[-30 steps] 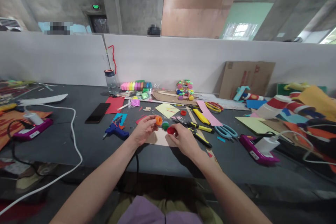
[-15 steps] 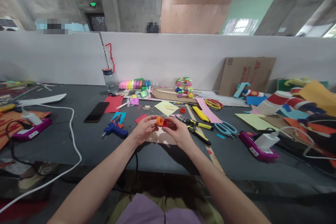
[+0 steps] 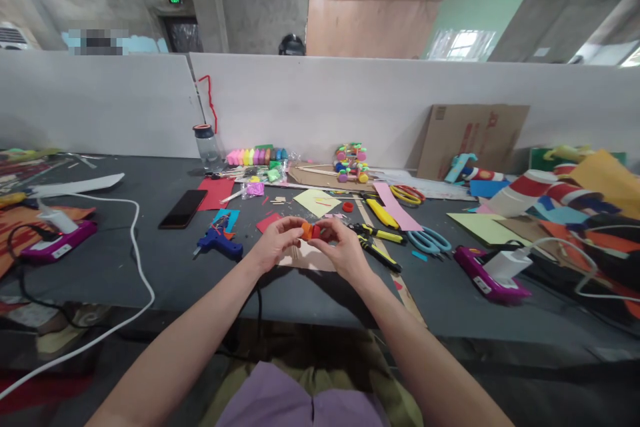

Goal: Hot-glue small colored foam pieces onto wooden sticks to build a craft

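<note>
In front of me, above the table's middle, my left hand (image 3: 278,241) pinches an orange bottle cap (image 3: 306,230). My right hand (image 3: 339,244) grips a red bottle cap (image 3: 315,232) right beside it. The two caps meet side to side; whether they are joined cannot be seen. Below the hands lies a pale sheet of card (image 3: 315,258) with thin wooden sticks on it. Another red cap (image 3: 347,207) rests on the table just beyond my right hand. A yellow paper square (image 3: 316,203) lies behind the hands.
Left of my hands are a blue glue gun (image 3: 218,243) and a black phone (image 3: 183,209). To the right lie black-and-yellow pliers (image 3: 383,255), blue-handled scissors (image 3: 428,241) and a purple power strip (image 3: 490,279). A water bottle (image 3: 207,148) stands near the white partition (image 3: 300,100).
The orange and red caps have come together, their openings now turned out of sight. Both hands have drawn slightly closer. The whole view has shifted a little.
</note>
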